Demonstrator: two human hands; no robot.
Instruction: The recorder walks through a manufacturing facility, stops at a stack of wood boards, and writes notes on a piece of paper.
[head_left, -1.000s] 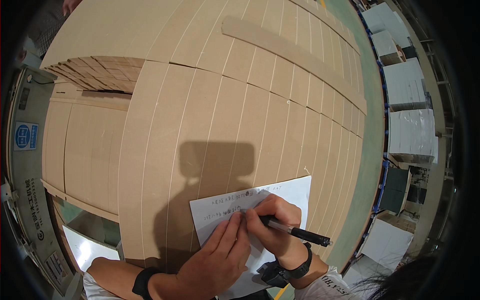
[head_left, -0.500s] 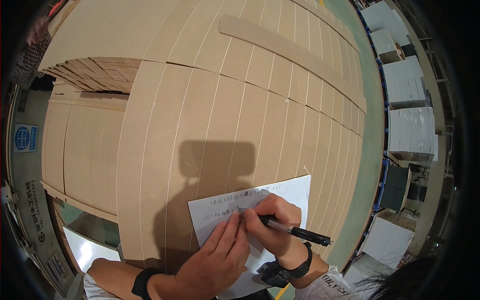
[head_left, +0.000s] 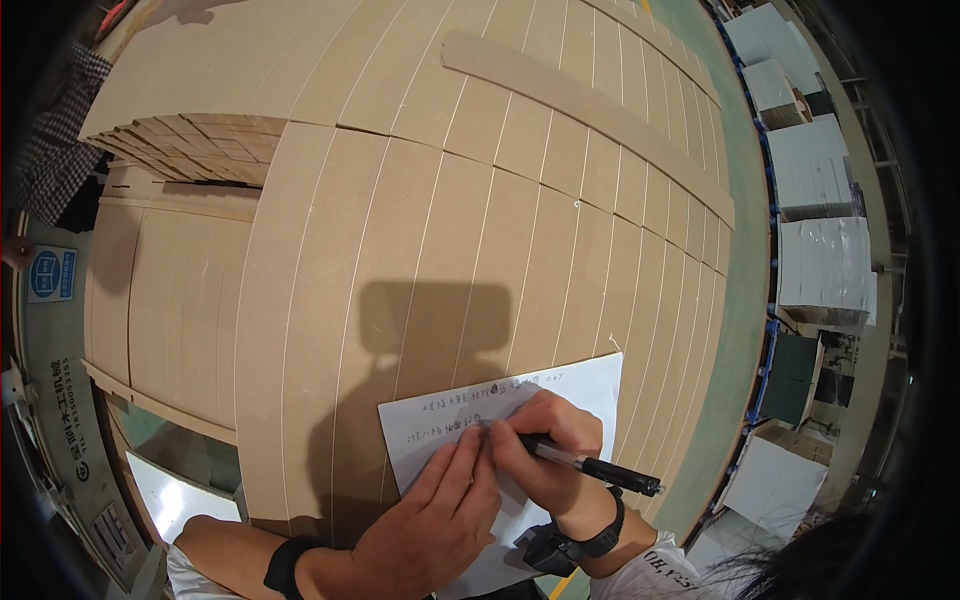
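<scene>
A white sheet of paper [head_left: 590, 385] with handwritten lines near its top lies tilted on stacked brown boards [head_left: 330, 230]. My right hand [head_left: 548, 440] grips a black and clear pen [head_left: 600, 470], its tip hidden by the fingers at the second line of writing. Flat on the paper, my left hand [head_left: 440, 515] presses with fingers stretched out, fingertips close to the pen's tip. Dark bands circle both wrists, and the right one carries a black device [head_left: 550, 548].
A loose board strip [head_left: 590, 125] lies across the stacks beyond the paper. Lower stacked panels [head_left: 180, 300] are at the left, beside a machine bearing a blue sign [head_left: 52, 274]. A person in checked clothing [head_left: 60, 140] stands far left. White wrapped stacks [head_left: 825, 265] line the right.
Slightly more writing shows on the second line, and my right hand has barely shifted. At the far left, the person has moved nearer, and a shadow now falls on the lower panels.
</scene>
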